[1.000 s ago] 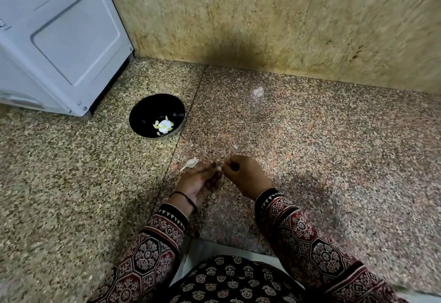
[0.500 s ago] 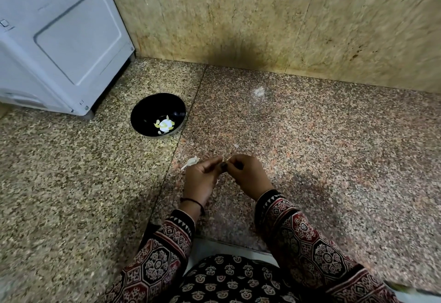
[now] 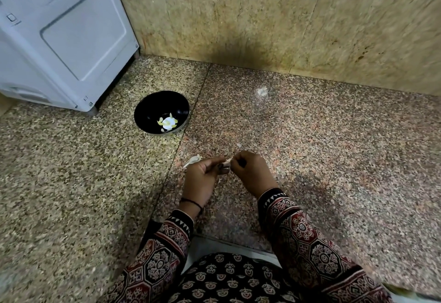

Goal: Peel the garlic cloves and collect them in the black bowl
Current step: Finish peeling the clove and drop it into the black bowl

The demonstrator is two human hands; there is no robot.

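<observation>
Hazard: the garlic clove (image 3: 226, 163) is small and is held only at the fingertips. If the right hand (image 3: 250, 173) pulls on the skin harder than the left hand (image 3: 202, 178) can resist, the clove is likely to slip free. It would then drop onto the worktop (image 3: 334, 159), where the speckled stone would make it hard to find. A second risk is skin that tears into fragments and clings to the clove, so that it is carried into the black bowl (image 3: 152, 102). A third is the transfer itself. The bowl stands well apart from both hands, toward the back left corner and just in front of the white appliance (image 3: 66, 40), so a tossed clove may miss the rim. A loose piece of skin (image 3: 192, 160) lies just beside the left hand, on the bowl side, and may be swept along. Position: the clove sits between the two hands, near the middle of the front edge. Each grip is narrow, with curled fingers pinching one end of the clove. Whether the right hand pinches skin or flesh cannot be determined, nor whether the clove touches the worktop. Several peeled cloves (image 3: 167, 122) already lie in the bowl.
</observation>
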